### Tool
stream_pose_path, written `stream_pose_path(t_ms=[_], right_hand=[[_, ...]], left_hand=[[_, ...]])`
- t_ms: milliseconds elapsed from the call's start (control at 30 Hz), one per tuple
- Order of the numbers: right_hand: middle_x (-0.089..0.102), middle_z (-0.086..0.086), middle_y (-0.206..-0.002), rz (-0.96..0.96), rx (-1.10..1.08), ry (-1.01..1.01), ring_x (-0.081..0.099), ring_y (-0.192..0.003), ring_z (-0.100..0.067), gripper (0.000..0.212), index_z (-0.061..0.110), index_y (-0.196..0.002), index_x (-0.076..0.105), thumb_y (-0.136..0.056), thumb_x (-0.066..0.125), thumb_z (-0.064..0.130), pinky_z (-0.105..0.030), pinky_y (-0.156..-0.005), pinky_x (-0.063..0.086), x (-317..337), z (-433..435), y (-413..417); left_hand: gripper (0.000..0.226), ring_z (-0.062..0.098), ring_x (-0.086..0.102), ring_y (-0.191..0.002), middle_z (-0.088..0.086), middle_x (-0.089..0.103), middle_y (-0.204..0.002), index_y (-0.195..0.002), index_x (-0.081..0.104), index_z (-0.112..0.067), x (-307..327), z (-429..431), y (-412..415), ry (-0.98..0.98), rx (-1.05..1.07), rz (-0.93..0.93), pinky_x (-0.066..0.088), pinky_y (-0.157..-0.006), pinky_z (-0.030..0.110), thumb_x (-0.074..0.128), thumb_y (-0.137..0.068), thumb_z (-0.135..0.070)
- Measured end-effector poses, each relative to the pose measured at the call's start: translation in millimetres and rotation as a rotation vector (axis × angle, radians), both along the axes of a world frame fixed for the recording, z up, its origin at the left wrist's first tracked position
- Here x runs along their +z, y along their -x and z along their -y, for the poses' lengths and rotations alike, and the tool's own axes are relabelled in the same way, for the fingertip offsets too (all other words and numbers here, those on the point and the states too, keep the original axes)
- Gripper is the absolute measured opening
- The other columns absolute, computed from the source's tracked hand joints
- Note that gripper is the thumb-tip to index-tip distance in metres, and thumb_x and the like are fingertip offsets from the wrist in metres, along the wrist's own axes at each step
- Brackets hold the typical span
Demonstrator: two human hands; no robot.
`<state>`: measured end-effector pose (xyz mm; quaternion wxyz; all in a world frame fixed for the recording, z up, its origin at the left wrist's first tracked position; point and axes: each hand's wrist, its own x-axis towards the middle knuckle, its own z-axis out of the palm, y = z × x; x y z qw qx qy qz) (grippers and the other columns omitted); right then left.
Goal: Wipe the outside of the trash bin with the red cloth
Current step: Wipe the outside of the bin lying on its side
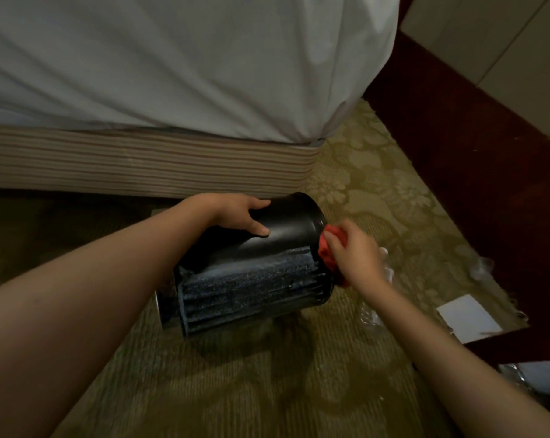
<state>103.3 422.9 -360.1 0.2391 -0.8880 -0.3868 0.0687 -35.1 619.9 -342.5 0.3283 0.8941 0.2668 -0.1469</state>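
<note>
In the head view, our left hand point(239, 215) lies spread on the upper side of the black trash bin point(286, 230). The thumb and forefinger stand wide apart and fairly straight, pressed flat to the smooth curved wall; the other fingers are hidden behind the bin. Our right hand point(353, 255) has its fingers curled round the bunched red cloth point(325, 252), gripping it and pressing it against the bin's right-hand end.

The bin lies on its side on the patterned carpet point(267, 380), between our two hands, with its rim end towards the lower left. Its near side shows a ribbed, grey-streaked surface. The cloth touches the bin at the edge where the wall meets that right end.

Beyond the bin runs a bed with a white sheet point(172, 58) above a striped base point(134, 165). To the right of our right hand we see crumpled clear plastic point(389, 273), a white sheet of paper point(468, 314) and dark wooden furniture point(457, 147).
</note>
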Motion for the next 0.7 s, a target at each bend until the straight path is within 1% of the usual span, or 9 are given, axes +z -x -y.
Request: stream_pose_path(t_ms=[100, 267, 333, 400, 433, 533, 567, 600, 700], right_hand=[[0.053, 0.013, -0.079, -0.028, -0.021, -0.018, 0.059, -0.087, -0.021, 0.008, 0.032, -0.088, 0.053, -0.092, 0.051, 0.038, -0.049, -0.088, 0.045, -4.9, 9.8, 1.1], [0.057, 0.005, -0.084, -0.058, -0.055, 0.031, 0.059, -0.097, -0.026, 0.011, 0.026, -0.086, 0.058, -0.087, 0.060, 0.038, -0.046, -0.092, 0.043, 11.2, -44.2, -21.9], [0.063, -0.002, -0.096, -0.023, -0.077, 0.088, 0.057, -0.103, -0.028, 0.017, 0.022, -0.094, 0.061, -0.087, 0.059, 0.038, -0.044, -0.095, 0.040, 15.5, -67.6, -25.0], [0.063, -0.005, -0.110, 0.020, -0.097, 0.134, 0.054, -0.110, -0.029, 0.025, 0.021, -0.107, 0.061, -0.088, 0.057, 0.038, -0.042, -0.095, 0.035, 15.6, -78.1, -23.2], [0.062, -0.005, -0.112, 0.035, -0.086, 0.127, 0.054, -0.109, -0.029, 0.025, 0.023, -0.109, 0.059, -0.089, 0.056, 0.038, -0.042, -0.093, 0.034, 15.0, -75.5, -21.0], [0.062, 0.002, -0.104, 0.115, -0.005, 0.035, 0.056, -0.100, -0.025, 0.014, 0.027, -0.099, 0.054, -0.091, 0.051, 0.039, -0.040, -0.082, 0.032, 2.7, -35.2, -10.5], [0.062, 0.004, -0.100, 0.113, 0.006, 0.007, 0.056, -0.097, -0.024, 0.011, 0.029, -0.095, 0.051, -0.092, 0.049, 0.040, -0.039, -0.082, 0.033, -4.0, -17.3, -5.3], [0.061, 0.006, -0.098, 0.076, 0.006, -0.014, 0.057, -0.095, -0.022, 0.010, 0.031, -0.092, 0.048, -0.092, 0.047, 0.041, -0.040, -0.086, 0.037, -10.2, -1.0, 0.5], [0.060, 0.010, -0.092, -0.104, -0.048, -0.060, 0.058, -0.095, -0.020, 0.009, 0.034, -0.093, 0.048, -0.093, 0.046, 0.042, -0.054, -0.092, 0.041, -23.6, 21.6, 8.2]], left_hand=[[0.080, 0.022, 0.019, -0.142, 0.000, 0.018, -0.155, -0.148, 0.015, -0.031, -0.9, 1.3, 0.0, 0.001, -0.007, -0.004, 0.014, -0.117, 0.039, 0.061, -0.083, -0.046], [0.081, 0.021, 0.016, -0.143, 0.000, 0.015, -0.156, -0.148, 0.013, -0.030, -5.5, -1.2, -0.6, -0.021, -0.018, 0.005, 0.012, -0.118, 0.039, 0.059, -0.084, -0.048], [0.081, 0.020, 0.015, -0.143, -0.001, 0.015, -0.156, -0.148, 0.014, -0.030, -7.0, -1.4, -0.2, -0.013, -0.016, 0.012, 0.011, -0.118, 0.039, 0.059, -0.083, -0.049], [0.081, 0.020, 0.014, -0.143, -0.001, 0.015, -0.156, -0.148, 0.015, -0.030, -8.3, -2.3, 0.4, -0.010, -0.011, 0.023, 0.011, -0.118, 0.039, 0.060, -0.083, -0.049], [0.081, 0.019, 0.014, -0.143, -0.001, 0.015, -0.156, -0.148, 0.015, -0.030, -8.6, -3.1, 0.9, -0.006, -0.005, 0.026, 0.010, -0.118, 0.038, 0.060, -0.083, -0.048], [0.082, 0.019, 0.015, -0.143, 0.000, 0.015, -0.156, -0.148, 0.013, -0.029, -9.1, -2.5, 0.5, 0.000, -0.010, 0.029, 0.010, -0.118, 0.037, 0.060, -0.084, -0.048], [0.082, 0.020, 0.015, -0.143, 0.000, 0.015, -0.156, -0.148, 0.013, -0.028, -9.1, -2.2, 0.4, -0.008, -0.014, 0.026, 0.011, -0.118, 0.038, 0.059, -0.084, -0.048], [0.082, 0.020, 0.015, -0.143, 0.001, 0.015, -0.156, -0.148, 0.013, -0.028, -8.6, -1.6, 0.4, -0.015, -0.016, 0.023, 0.012, -0.118, 0.039, 0.059, -0.084, -0.048], [0.082, 0.022, 0.014, -0.143, 0.001, 0.015, -0.156, -0.148, 0.013, -0.029, -7.4, 1.0, 0.6, -0.028, -0.022, 0.023, 0.012, -0.118, 0.042, 0.059, -0.084, -0.049]])
